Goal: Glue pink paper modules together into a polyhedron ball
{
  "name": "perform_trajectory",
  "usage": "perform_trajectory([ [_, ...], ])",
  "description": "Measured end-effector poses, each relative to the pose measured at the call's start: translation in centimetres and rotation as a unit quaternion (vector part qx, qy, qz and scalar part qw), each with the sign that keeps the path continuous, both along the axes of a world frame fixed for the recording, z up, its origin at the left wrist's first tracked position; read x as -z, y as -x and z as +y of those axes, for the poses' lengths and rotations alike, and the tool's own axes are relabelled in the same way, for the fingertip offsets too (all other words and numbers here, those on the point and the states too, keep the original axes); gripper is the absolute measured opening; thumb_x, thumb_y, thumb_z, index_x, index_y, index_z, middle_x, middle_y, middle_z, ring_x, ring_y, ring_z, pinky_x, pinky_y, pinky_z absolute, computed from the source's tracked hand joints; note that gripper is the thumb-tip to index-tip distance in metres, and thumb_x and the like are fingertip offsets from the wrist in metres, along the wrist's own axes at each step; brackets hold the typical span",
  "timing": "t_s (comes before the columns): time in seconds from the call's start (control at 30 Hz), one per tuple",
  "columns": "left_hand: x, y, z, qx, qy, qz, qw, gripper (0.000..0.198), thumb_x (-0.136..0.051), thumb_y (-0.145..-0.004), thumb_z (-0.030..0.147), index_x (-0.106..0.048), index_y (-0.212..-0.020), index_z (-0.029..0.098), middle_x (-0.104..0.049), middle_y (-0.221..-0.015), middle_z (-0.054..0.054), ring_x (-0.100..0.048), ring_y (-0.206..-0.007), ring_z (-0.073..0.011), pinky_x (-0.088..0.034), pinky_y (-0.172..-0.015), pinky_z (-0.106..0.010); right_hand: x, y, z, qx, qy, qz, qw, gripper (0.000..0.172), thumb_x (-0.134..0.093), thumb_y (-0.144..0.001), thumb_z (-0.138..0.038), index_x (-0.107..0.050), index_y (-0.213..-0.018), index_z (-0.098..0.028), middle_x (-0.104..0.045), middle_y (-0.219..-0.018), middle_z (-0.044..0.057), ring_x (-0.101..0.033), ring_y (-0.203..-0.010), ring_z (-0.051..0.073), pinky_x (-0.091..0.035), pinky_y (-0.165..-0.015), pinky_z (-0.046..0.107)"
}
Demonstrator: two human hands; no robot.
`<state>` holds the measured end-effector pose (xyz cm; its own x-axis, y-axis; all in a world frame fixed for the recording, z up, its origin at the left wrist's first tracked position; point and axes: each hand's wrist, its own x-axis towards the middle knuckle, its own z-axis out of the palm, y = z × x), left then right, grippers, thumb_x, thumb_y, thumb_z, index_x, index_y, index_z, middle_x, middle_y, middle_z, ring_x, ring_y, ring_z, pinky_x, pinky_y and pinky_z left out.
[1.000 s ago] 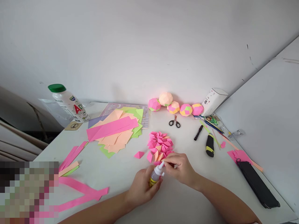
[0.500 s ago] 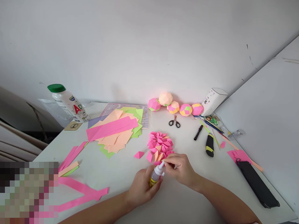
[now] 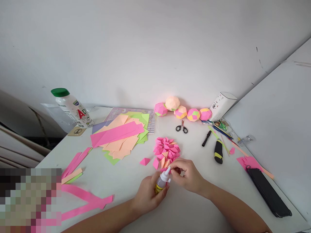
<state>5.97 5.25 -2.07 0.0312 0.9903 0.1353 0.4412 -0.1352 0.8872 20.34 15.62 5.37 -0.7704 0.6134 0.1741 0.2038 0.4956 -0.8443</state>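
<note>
White plastic nozzle up, a tilted glue bottle is clamped in my left hand, just in front of the pink and peach folded-paper pieces. My right hand is at the tip, fingers bunched; whether they pinch anything, I cannot tell.

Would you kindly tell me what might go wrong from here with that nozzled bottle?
The nozzled bottle in the left hand might drip on the right hand, which is close to its nozzle. The pile of paper pieces lies just beyond, so drips could mark it, or the right hand could scatter it.
</note>
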Motion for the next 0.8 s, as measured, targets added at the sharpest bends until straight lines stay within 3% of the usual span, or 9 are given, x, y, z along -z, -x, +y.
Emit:
perform_trajectory([
  [0.23,0.2,0.1,0.0,0.003,0.000,-0.008,1.000,0.011,-0.046,-0.084,0.028,-0.047,-0.091,0.020,-0.054,-0.065,0.002,-0.044,-0.054,-0.0118,-0.034,-0.052,-0.022,0.1,-0.2,0.3,-0.010,0.123,-0.011,0.992,0.017,-0.052,-0.079,-0.014,-0.066,-0.070,-0.015,-0.052,-0.061,-0.002,-0.043,-0.049,0.008,-0.036,-0.044,0.021],
  [0.57,-0.2,0.0,0.1,0.036,0.012,-0.005,0.999,0.006,-0.044,-0.083,0.024,-0.042,-0.088,0.021,-0.049,-0.060,0.005,-0.040,-0.051,-0.0111,-0.032,-0.050,-0.022,0.8,0.1,0.0,0.031,0.031,0.036,0.998,0.015,-0.050,-0.069,-0.009,-0.058,-0.058,-0.016,-0.047,-0.053,-0.003,-0.038,-0.051,0.009,-0.031,-0.046,0.022],
  [0.8,-0.2,0.1,0.1,0.036,0.009,-0.011,0.999,0.006,-0.045,-0.082,0.024,-0.043,-0.087,0.021,-0.051,-0.063,0.004,-0.041,-0.053,-0.0108,-0.032,-0.051,-0.022,0.1,0.1,0.2,0.014,0.066,0.004,0.998,0.013,-0.050,-0.071,-0.008,-0.057,-0.064,-0.017,-0.049,-0.059,-0.003,-0.041,-0.053,0.009,-0.034,-0.048,0.020],
])
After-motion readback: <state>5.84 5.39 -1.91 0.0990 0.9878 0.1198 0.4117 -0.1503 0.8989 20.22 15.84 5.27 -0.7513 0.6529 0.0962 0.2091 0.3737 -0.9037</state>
